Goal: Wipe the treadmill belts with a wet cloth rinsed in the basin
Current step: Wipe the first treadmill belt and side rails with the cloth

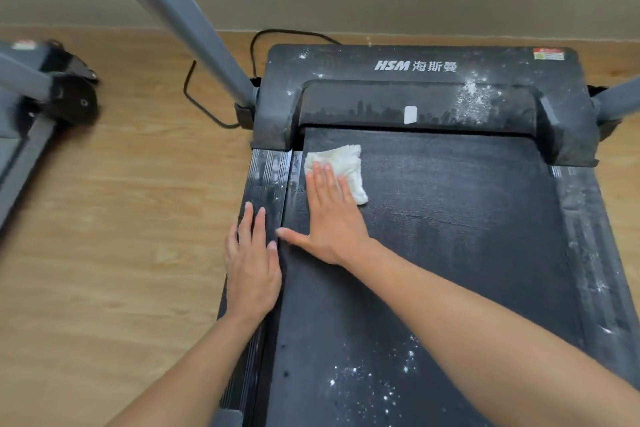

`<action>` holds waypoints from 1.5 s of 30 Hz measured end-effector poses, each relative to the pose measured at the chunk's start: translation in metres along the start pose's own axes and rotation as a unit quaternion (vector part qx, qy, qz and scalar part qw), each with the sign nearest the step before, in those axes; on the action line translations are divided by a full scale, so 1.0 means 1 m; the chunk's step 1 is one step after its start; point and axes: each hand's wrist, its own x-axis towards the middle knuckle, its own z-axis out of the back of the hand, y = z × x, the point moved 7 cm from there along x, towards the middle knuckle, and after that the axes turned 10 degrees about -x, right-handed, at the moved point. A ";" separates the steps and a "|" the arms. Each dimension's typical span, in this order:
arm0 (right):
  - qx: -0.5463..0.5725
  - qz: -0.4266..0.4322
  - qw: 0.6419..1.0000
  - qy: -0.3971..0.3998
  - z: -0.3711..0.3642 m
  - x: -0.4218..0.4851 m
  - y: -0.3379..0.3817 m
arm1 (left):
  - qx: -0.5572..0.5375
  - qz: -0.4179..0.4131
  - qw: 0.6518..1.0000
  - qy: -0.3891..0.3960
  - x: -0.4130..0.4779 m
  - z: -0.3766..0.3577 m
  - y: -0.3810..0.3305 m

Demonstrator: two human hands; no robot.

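A black treadmill belt (450, 236) runs down the middle of the view, speckled with white dust near its front bottom. A crumpled white cloth (341, 163) lies at the belt's far left corner. My right hand (329, 215) presses flat on the cloth with straight fingers, thumb spread to the left. My left hand (252, 260) rests flat on the left side rail (268, 173), fingers straight. No basin is in view.
The dusty motor cover (415, 80) closes the belt's far end. Grey uprights (180, 10) rise at the left and right. A black cable (194, 94) loops on the wooden floor (121, 201). A second treadmill (31, 104) stands at the far left.
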 end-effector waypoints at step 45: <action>0.002 -0.152 0.988 -0.011 -0.016 -0.172 -0.177 | -0.007 0.042 0.998 0.035 -0.018 -0.001 0.001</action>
